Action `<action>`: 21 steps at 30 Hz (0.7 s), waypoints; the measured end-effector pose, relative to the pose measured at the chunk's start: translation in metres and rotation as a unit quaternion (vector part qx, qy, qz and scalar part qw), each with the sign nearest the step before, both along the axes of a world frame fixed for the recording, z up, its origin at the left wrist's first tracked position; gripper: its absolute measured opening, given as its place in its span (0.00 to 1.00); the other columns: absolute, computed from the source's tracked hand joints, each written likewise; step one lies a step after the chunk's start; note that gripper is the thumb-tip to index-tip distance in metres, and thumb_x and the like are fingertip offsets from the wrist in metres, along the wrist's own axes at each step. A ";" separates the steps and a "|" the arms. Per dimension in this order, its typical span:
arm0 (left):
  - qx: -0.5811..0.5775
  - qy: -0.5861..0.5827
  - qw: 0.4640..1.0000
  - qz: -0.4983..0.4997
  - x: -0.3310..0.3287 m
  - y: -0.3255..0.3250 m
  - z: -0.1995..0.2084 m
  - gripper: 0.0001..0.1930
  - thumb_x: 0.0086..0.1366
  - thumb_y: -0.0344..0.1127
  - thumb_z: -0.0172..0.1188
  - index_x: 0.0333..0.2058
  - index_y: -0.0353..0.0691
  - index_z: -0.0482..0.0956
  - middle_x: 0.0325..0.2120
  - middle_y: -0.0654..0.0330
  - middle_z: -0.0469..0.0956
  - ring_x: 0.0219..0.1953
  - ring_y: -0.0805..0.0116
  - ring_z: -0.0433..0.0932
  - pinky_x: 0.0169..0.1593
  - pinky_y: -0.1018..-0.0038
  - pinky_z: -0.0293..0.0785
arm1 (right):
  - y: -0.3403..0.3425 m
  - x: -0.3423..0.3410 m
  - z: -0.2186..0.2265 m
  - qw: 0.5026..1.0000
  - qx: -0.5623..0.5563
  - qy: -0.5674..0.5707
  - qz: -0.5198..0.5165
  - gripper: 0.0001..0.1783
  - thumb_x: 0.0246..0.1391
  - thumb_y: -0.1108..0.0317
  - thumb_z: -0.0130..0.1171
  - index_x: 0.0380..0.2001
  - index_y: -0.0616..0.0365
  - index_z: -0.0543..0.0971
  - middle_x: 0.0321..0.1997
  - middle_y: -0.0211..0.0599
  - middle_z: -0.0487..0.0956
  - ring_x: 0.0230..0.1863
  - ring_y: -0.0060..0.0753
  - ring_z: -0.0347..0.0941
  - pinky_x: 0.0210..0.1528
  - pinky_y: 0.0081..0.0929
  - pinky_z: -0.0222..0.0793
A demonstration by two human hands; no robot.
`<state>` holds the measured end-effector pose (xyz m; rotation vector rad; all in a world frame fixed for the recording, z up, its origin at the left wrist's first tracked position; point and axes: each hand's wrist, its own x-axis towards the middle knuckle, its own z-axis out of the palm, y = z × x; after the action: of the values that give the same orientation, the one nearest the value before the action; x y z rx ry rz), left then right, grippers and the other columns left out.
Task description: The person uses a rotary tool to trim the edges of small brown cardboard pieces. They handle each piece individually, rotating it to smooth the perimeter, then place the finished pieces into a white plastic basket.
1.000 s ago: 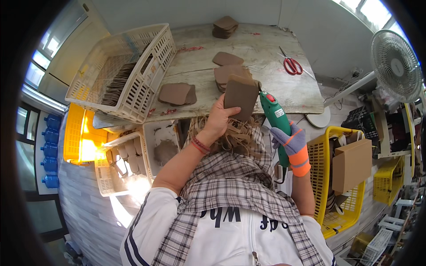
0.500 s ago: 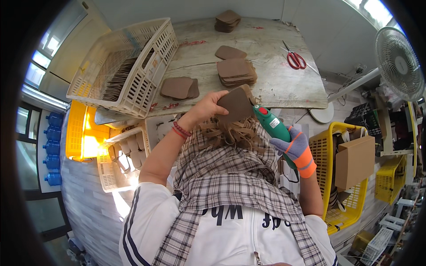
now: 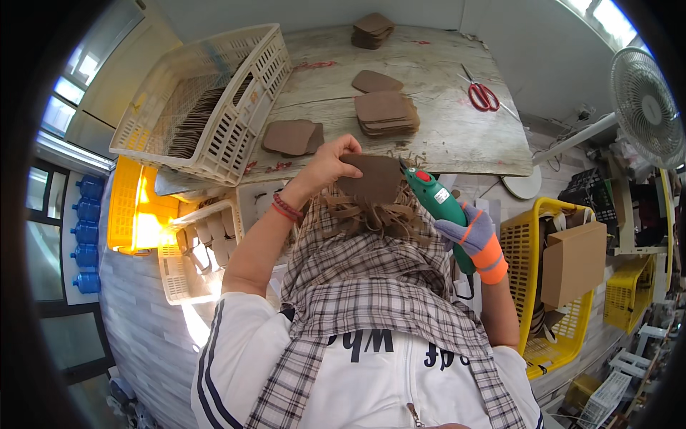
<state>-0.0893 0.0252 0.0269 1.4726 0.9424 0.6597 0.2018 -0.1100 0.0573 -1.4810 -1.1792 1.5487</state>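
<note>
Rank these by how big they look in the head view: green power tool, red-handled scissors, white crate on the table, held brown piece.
1. White crate
2. Green power tool and held brown piece: too alike in area to rank
3. Red-handled scissors

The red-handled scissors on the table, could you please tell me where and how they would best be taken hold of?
Probably by the red handle loops, coming from the near side of the table: the scissors lie flat, loops toward the near edge and blades pointing toward the far edge.
</note>
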 end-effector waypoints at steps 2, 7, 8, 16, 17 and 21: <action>0.008 -0.045 0.998 0.036 -0.007 0.002 -0.001 0.10 0.52 0.22 0.64 0.31 0.40 0.72 0.27 0.69 0.75 0.32 0.82 0.74 0.36 0.81 0.70 | -0.001 -0.002 0.002 1.000 0.000 0.011 -0.001 0.20 0.45 0.68 0.69 0.38 0.66 0.73 0.23 0.31 0.76 0.18 0.19 0.71 0.20 0.17 0.68; -0.061 -0.167 0.980 0.093 -0.012 0.004 -0.005 0.08 0.52 0.22 0.65 0.30 0.38 0.76 0.26 0.66 0.79 0.28 0.79 0.76 0.34 0.81 0.73 | 0.000 -0.007 0.000 1.000 -0.007 0.008 0.007 0.20 0.45 0.67 0.69 0.39 0.66 0.74 0.22 0.31 0.75 0.18 0.18 0.70 0.20 0.17 0.67; -0.070 -0.178 0.977 0.092 -0.012 0.004 -0.004 0.08 0.52 0.23 0.65 0.31 0.39 0.76 0.26 0.66 0.79 0.28 0.79 0.76 0.34 0.81 0.73 | 0.000 -0.008 -0.004 1.000 -0.007 0.011 0.007 0.21 0.45 0.67 0.69 0.39 0.66 0.74 0.22 0.30 0.75 0.18 0.18 0.70 0.20 0.16 0.67; -0.079 -0.157 0.982 0.072 -0.010 0.001 -0.001 0.08 0.52 0.23 0.64 0.33 0.37 0.78 0.28 0.65 0.80 0.28 0.78 0.77 0.36 0.80 0.74 | -0.004 -0.010 -0.009 1.000 -0.001 0.004 0.020 0.23 0.44 0.65 0.69 0.41 0.66 0.74 0.23 0.29 0.76 0.20 0.15 0.69 0.21 0.15 0.66; -0.078 -0.154 0.983 0.066 -0.009 0.000 -0.002 0.08 0.52 0.23 0.64 0.33 0.37 0.78 0.28 0.64 0.80 0.28 0.78 0.77 0.36 0.80 0.74 | -0.004 -0.011 -0.010 1.000 0.005 0.004 0.020 0.23 0.44 0.64 0.70 0.41 0.65 0.75 0.23 0.29 0.76 0.20 0.15 0.70 0.22 0.15 0.66; -0.067 -0.124 0.988 0.057 -0.006 -0.003 -0.001 0.09 0.52 0.24 0.65 0.33 0.36 0.78 0.28 0.64 0.80 0.29 0.78 0.77 0.36 0.80 0.74 | -0.004 -0.010 -0.016 0.999 0.017 -0.043 0.024 0.25 0.43 0.61 0.71 0.40 0.65 0.75 0.23 0.29 0.77 0.21 0.15 0.71 0.23 0.15 0.67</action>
<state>-0.0957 0.0222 0.0260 1.1930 0.8629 0.8268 0.1918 -0.1142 0.0411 -1.5209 -1.2933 1.5001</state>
